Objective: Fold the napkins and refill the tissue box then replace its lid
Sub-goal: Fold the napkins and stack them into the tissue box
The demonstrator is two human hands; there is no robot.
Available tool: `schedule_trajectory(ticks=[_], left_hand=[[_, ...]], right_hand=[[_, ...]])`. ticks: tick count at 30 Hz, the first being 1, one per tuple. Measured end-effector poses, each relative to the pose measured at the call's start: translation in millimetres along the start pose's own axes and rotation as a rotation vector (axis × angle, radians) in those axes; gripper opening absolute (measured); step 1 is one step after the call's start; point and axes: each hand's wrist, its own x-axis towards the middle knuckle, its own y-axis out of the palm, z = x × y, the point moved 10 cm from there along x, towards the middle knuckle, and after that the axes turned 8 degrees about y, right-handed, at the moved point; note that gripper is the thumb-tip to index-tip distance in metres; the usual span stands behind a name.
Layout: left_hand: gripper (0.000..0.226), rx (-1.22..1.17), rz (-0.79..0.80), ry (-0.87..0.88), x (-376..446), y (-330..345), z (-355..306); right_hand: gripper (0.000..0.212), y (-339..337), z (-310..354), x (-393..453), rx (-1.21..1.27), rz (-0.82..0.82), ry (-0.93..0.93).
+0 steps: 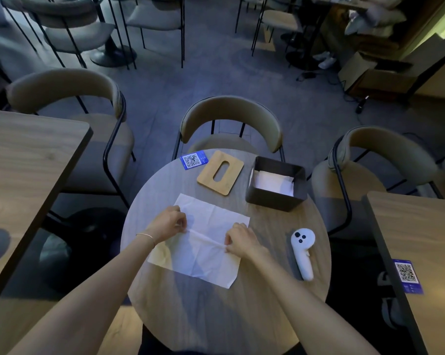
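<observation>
A white napkin [206, 254] lies spread flat on the round wooden table [216, 316]. My left hand [169, 222] pinches it on the left and my right hand [241, 240] pinches it on the right, raising a ridge of paper between them across the napkin's middle. Behind, at the back right, the dark tissue box [275, 198] stands uncovered with white folded napkins [272, 181] inside. Its wooden lid [220, 172] with an oval slot lies flat to the left of the box.
A white hand controller [303, 251] lies at the table's right edge. A blue QR card [193, 160] sits at the far rim. Chairs [231, 124] ring the table, with rectangular tables at left [24, 162] and right [421, 239].
</observation>
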Motion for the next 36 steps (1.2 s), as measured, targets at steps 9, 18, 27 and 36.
schedule_trajectory(ticks=[9,18,27,36], left_hand=[[0.024,-0.268,0.040,-0.043,-4.8,-67.5,-17.1],[0.039,-0.848,-0.065,0.051,28.0,-103.8,-111.9],[0.019,-1.305,-0.437,-0.006,24.4,-126.3,-114.9],[0.025,-1.259,-0.396,-0.123,21.5,-107.2,-108.2]], right_hand=[[0.007,-112.2,-2.4,-5.3,0.689,-0.005,-0.093],[0.033,-254.3,-1.1,-4.7,0.838,-0.355,-0.163],[0.067,-148.8,-18.0,5.1,1.342,0.078,0.047],[0.050,-159.4,-14.5,-1.2,1.482,-0.029,-0.043]])
